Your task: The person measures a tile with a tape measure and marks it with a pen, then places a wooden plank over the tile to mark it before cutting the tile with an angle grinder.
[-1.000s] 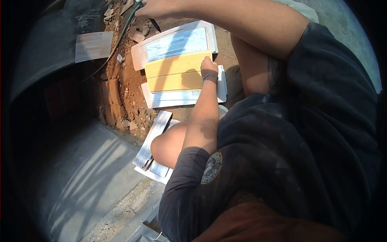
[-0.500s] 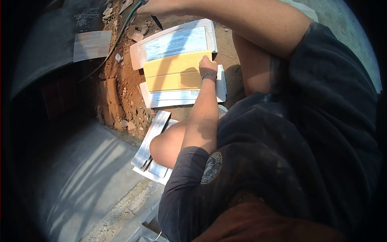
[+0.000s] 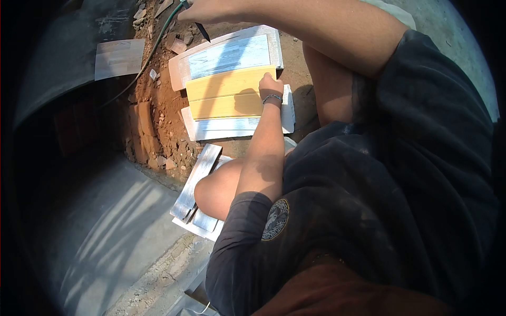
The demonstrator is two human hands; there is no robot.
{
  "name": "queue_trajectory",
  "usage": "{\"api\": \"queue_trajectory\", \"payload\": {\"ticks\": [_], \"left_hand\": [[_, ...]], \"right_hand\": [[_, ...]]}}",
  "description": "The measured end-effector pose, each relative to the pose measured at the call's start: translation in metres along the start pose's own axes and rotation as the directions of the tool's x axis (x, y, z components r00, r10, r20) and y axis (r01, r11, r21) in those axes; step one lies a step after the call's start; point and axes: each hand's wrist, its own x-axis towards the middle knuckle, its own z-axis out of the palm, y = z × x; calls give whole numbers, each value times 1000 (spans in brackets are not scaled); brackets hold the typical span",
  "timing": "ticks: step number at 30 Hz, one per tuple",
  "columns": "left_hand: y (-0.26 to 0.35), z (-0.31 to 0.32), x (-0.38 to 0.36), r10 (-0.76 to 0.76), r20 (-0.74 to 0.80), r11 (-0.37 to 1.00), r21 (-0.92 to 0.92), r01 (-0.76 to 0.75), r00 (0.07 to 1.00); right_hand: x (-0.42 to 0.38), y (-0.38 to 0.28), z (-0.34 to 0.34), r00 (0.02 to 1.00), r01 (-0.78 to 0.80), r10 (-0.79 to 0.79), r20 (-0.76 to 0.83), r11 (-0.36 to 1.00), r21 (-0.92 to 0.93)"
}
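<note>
Okay, I'm looking down at an outdoor work spot, person crouching on bare ground. Red-brown dirt (image 3: 168,113) with rubble and broken chips is running down the upper centre of the frame. Grey concrete slab (image 3: 113,231) is filling the lower left, sunlight streaking across it. Dark curved shadow is covering the far left.

Left hand (image 3: 270,84) is pressing down on the right end of a yellow plank (image 3: 224,94) at upper centre, fingers curled over its edge, bracelet on the wrist. Plank is lying flat across white-framed tiles (image 3: 232,52), one sticking out above it and one below.

Right hand (image 3: 203,9) is reaching across the top edge of the frame, clenched around a dark pointed tool (image 3: 202,30); tip is hanging just above the upper tile's top edge. I can't tell if it's touching. Green hose (image 3: 153,52) is trailing from that hand down-left over the dirt.

Loose pale tile (image 3: 118,57) is sitting at upper left, well apart from the stack. More grey strips (image 3: 197,181) are lying beside the person's bare knee (image 3: 216,192), mid-frame.
</note>
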Motion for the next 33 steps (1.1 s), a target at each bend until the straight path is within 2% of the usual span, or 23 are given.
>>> {"api": "queue_trajectory", "payload": {"ticks": [8, 9, 11, 13, 14, 16, 17, 18, 20, 21, 23, 25, 26, 28, 29, 30, 31, 33], "left_hand": [[-3, -2, -2, -33, -20, 997, -69, 32, 999], [-7, 1, -4, -38, -19, 997, -69, 36, 999], [-12, 5, -8, 17, -79, 996, -81, -24, 997], [-9, -5, -15, 23, -98, 997, -72, -30, 995], [-8, -12, -18, 32, -112, 998, -58, -39, 993], [-10, -27, -26, 21, -152, 997, -74, -33, 988], [-13, -37, -31, 19, -187, 995, -88, -36, 982], [-11, -51, -38, -46, -245, 994, -104, 21, 969], [-13, -79, -49, -125, -335, 985, -157, 76, 934], [-20, -89, -50, -140, -361, 979, -187, 76, 922], [-29, -103, -50, -213, -447, 938, -343, 53, 869], [-37, -121, -48, -223, -520, 954, -291, 74, 825], [-40, -131, -49, -225, -520, 956, -281, 84, 824], [-37, -156, -54, -237, -615, 966, -235, 112, 752], [-35, -173, -56, -259, -650, 954, -289, 82, 714], [-33, -194, -61, -295, -691, 936, -347, 56, 660], [-38, -218, -63, -294, -735, 950, -295, 103, 611], [-65, -272, -67, -268, -830, 961, -196, 194, 490]], "right_hand": [[0, -2, -5, 1000, 8, -8, 11, 1000, 2], [3, -2, -4, 999, 30, -29, 27, 999, -41], [5, 0, -2, 997, 57, -53, 53, 995, -83], [1, -2, -3, 999, 50, -51, 4, 998, 22], [2, -3, -5, 998, 58, -58, 11, 998, 22], [-3, -12, -9, 998, -30, 19, 65, 983, 183], [-5, -21, -10, 997, -28, 14, 79, 983, 182], [-11, -36, -14, 996, -51, 35, 77, 972, 229], [-14, -46, -16, 995, -77, 58, 81, 962, 261], [-12, -48, -11, 999, -28, 23, 25, 970, 240], [-8, -41, 4, 1000, -7, 13, -21, 975, 224], [5, -31, 21, 996, 83, -84, -8, 961, 264], [8, -26, 30, 991, 125, -110, -71, 953, 275], [4, -27, 29, 996, 89, -93, -1, 953, 288], [3, -30, 26, 994, 62, -85, 71, 958, 280], [1, -28, 26, 993, 80, -104, 64, 950, 302], [4, -26, 30, 992, 91, -108, 66, 972, 218], [-2, -28, 20, 990, 69, -94, 105, 973, 220]]}}
